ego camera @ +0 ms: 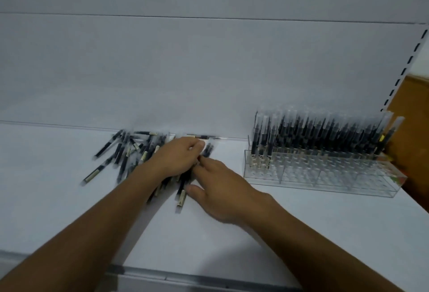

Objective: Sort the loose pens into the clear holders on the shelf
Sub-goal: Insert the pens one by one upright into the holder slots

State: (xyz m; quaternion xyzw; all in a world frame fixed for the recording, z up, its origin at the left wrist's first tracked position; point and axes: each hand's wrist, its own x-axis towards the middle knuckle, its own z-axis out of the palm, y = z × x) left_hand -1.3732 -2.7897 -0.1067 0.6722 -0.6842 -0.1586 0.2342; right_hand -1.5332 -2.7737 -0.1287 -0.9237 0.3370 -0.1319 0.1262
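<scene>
STEP gathering from loose pens (130, 157) on shelf (301, 217) | left hand (178, 157) curled over pile, right hand (220, 189) fingers spread; grip unclear, blurred | NEXT lift pens, carry right to half-filled clear holder (325, 175), seat upright

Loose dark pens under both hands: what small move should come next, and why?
Probably close the right hand on one or a few of the loose dark pens with pale ends and carry them right to the clear plastic slotted holder. Both hands, the left hand included, rest on the pile. The holder's front rows look empty, while upright pens fill the back.
</scene>
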